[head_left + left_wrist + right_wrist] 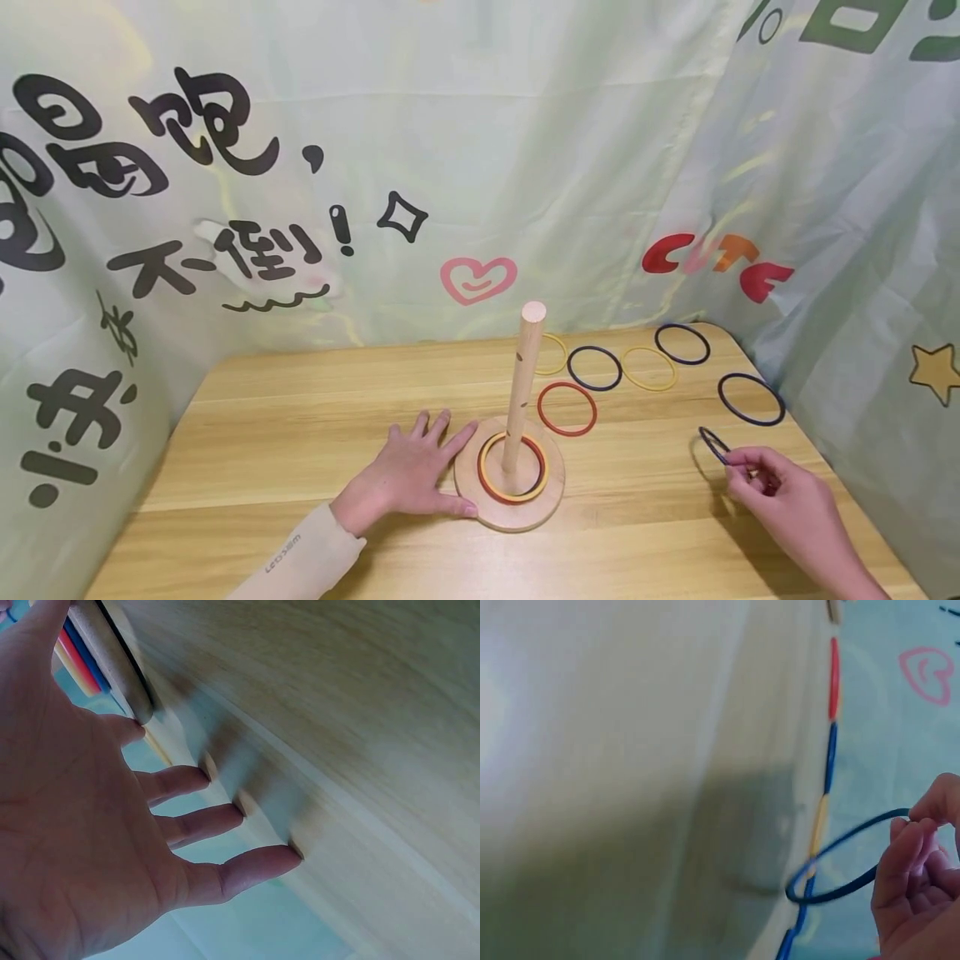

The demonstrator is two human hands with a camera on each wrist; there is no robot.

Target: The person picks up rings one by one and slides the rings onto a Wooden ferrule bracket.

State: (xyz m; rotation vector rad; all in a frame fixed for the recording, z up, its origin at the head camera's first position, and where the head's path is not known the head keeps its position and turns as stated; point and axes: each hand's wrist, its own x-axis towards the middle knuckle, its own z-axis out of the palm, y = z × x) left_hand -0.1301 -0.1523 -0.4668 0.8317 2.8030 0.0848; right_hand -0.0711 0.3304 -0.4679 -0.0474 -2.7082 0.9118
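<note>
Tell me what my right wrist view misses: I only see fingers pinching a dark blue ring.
Observer: The head view shows a wooden post on a round base, left of the right hand.
Operator: Anything on the post?
Observer: Yes, a red ring and a yellow ring lie round its foot.
Operator: Where is the other hand?
Observer: The left hand rests flat on the table, touching the base's edge.
</note>
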